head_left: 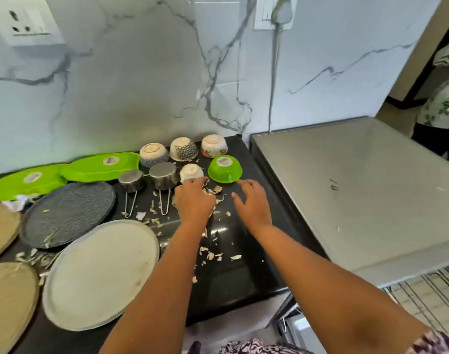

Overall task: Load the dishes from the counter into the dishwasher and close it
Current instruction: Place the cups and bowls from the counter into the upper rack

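Upturned dishes stand on the black counter [243,272]: a green bowl [225,169], a small white bowl [191,171], three patterned bowls behind them [184,148], and two steel cups with wire handles [162,175]. My left hand [194,200] reaches with curled fingers to the near side of the small white bowl, over scattered peels. Just in front of the green bowl, my right hand [251,204] hovers with fingers spread and holds nothing. At lower right the dishwasher's wire rack [427,297] shows under its steel top [358,190].
To the left lie a pale round plate [100,274], a dark speckled plate [67,213], tan plates [6,302] and two green trays [98,166]. Garlic peels [218,255] litter the counter. A person in a patterned shirt [443,108] stands at far right.
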